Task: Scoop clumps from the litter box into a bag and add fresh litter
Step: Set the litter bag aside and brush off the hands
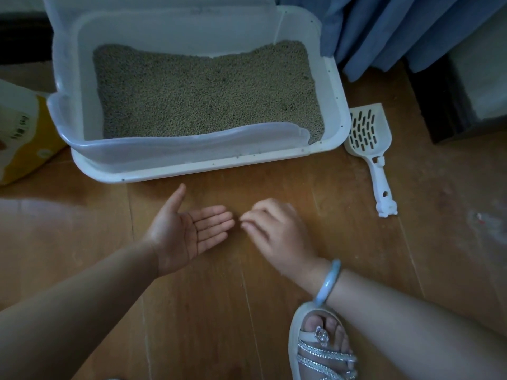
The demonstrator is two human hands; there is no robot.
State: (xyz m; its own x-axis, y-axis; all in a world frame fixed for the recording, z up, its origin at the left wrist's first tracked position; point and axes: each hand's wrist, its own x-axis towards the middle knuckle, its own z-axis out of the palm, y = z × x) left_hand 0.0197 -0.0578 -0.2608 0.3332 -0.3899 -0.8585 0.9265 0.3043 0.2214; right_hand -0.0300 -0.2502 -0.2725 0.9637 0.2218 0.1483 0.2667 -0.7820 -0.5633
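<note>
A white litter box (pixel 336 86) with a translucent rim guard stands on the wooden floor, filled with greenish-grey litter (pixel 205 91). A white slotted scoop (pixel 369 138) lies on the floor to the right of the box, handle toward me. My left hand (pixel 186 231) is held palm up, fingers apart, in front of the box and holds nothing. My right hand (pixel 277 231) is palm down beside it, its fingers curled and blurred, their tips near my left fingertips. Whether it pinches anything cannot be seen. A yellow and white litter bag (pixel 22 133) sits at the left edge.
Blue curtains (pixel 397 31) hang behind the box at the right. A dark furniture base (pixel 444 105) stands at the far right. A pale, blurred translucent sheet (pixel 41 220) lies at the left. My sandalled foot (pixel 323 349) rests at the bottom.
</note>
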